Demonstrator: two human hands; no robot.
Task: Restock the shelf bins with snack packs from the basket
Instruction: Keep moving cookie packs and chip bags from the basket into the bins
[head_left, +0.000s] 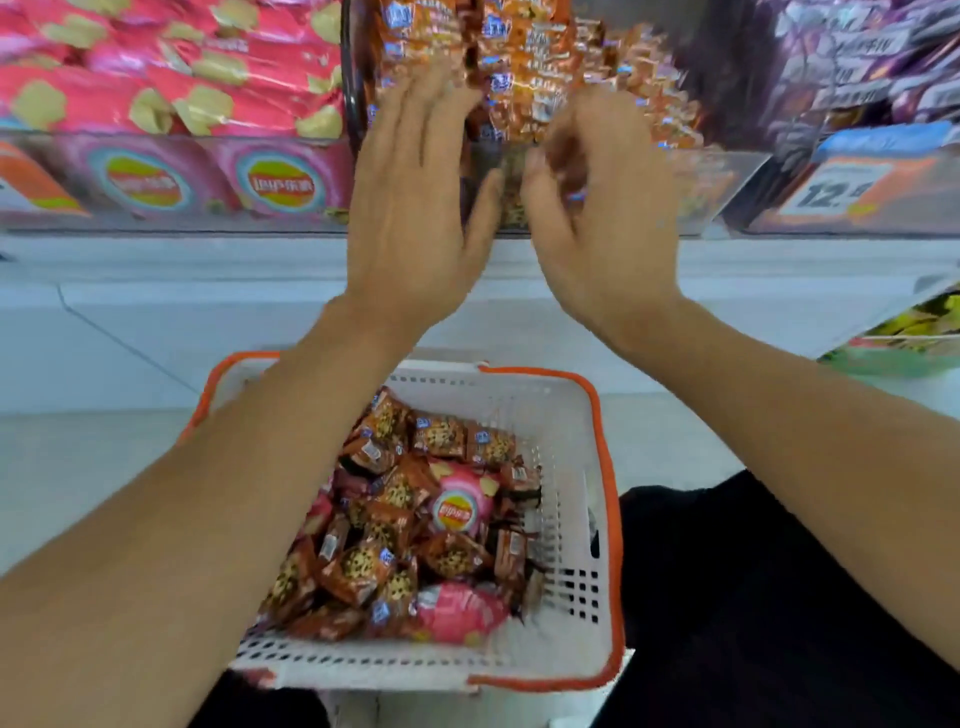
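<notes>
A white basket with an orange rim (605, 467) sits in front of me, holding several brown cookie packs (358, 566) and two pink chip packs (460, 506). Both hands are raised at the middle shelf bin of orange-brown snack packs (535, 62). My left hand (410, 197) has straight fingers that reach up against the packs. My right hand (597, 208) is blurred, its fingers curled inward at the bin's clear front; whether it holds a pack cannot be made out.
A bin of pink chip bags (156, 98) fills the shelf at left. Purple packs (852, 67) lie at right above an orange price tag (841, 192). A white shelf ledge (208, 260) runs below the bins. A lower bin with yellow-green packs (914, 338) shows at far right.
</notes>
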